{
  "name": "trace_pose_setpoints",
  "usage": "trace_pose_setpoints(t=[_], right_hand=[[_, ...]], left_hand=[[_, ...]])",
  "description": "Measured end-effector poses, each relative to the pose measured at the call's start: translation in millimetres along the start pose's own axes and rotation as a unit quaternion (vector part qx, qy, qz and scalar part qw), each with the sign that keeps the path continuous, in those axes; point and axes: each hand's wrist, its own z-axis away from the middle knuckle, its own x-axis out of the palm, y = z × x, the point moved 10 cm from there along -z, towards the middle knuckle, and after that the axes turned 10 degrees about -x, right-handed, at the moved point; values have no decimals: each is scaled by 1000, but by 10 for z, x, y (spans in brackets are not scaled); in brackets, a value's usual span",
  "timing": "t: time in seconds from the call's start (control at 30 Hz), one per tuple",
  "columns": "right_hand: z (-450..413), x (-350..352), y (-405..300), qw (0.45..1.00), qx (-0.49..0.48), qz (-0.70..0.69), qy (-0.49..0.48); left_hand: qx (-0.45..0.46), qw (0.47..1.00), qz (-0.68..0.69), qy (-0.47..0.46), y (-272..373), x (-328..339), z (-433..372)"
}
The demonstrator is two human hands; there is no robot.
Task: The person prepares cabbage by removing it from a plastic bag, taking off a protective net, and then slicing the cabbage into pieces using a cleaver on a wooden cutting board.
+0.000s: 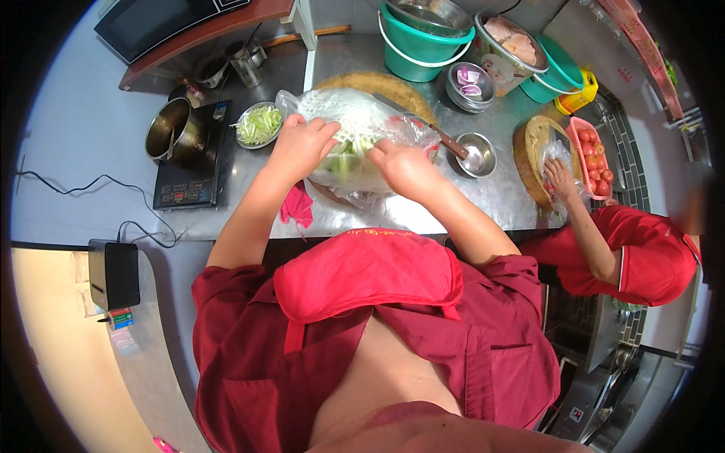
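A clear plastic bag (351, 113) of shredded pale vegetable lies over a round wooden chopping board (376, 85). My left hand (306, 144) pinches the bag's near left edge, and my right hand (405, 170) grips the edge on the other side. Between them, the bag's mouth shows pale green shreds. Behind the bag rests a knife whose wooden handle (450, 141) points towards a small metal bowl (476, 154). On the left stands a bowl of shredded green vegetable (259, 124). A red cloth (296, 208) lies at the counter's near edge.
An induction cooker (190, 184) with a metal pot (175, 130) stands left. Green buckets (425, 54), stacked bowls with onion pieces (470, 85) and a tub of meat (510, 45) are at the back. A co-worker's hand (559, 176) is over another board (529, 153), beside a tomato basket (578, 127).
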Motion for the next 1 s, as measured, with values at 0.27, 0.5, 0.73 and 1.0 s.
trace_pose_setpoints(t=[0.27,0.5,0.73,1.0], right_hand=[[362,853,-545,980,-122,-63,-144],[864,1392,-91,927,23,-336,-166],[676,548,531,939,179,-246,161],[580,740,794,946,248,-173,120]], left_hand=[[-111,981,-12,-159,-640,418,696],[-79,982,64,-162,-1245,1035,1333],[-209,961,181,-7,-729,285,461],[-22,997,44,52,223,61,-254]])
